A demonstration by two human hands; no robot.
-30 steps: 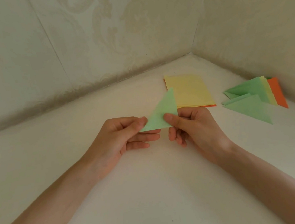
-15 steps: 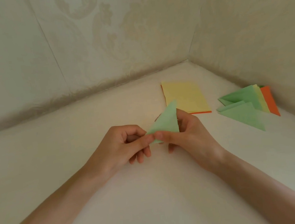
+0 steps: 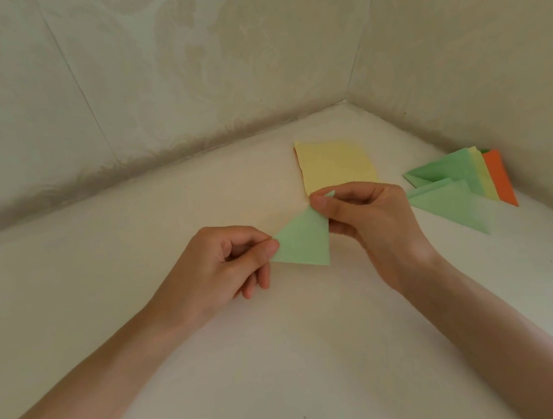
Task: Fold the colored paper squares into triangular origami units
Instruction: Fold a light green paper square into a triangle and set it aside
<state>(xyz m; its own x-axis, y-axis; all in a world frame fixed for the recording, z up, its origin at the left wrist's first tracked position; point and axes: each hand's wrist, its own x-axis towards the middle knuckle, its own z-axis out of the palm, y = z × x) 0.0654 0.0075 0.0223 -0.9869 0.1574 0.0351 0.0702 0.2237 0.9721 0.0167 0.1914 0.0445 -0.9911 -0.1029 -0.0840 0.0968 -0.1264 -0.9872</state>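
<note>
Surface: a plain white table (image 3: 217, 371), matte, set into a corner. A pale patterned back wall (image 3: 183, 65) stands at twelve o'clock, a right wall (image 3: 474, 49) at two, and their seam falls at one. Item in work: green paper (image 3: 303, 240), a folded triangle over mid-table; you cannot tell whether it touches the surface. Your left hand (image 3: 219, 267) pinches its nine-o'clock corner between thumb and forefinger. Your right hand (image 3: 365, 213) pinches its one-o'clock tip, which is bent over. Stock: yellow stack (image 3: 335, 164), flat, at twelve o'clock just beyond your right hand, with an orange edge showing beneath. Folded pile (image 3: 455, 185) of green, yellow and orange triangles lies at three o'clock, close to the right wall. Open room: bare table from six round to eleven o'clock, with the near edge at six.
</note>
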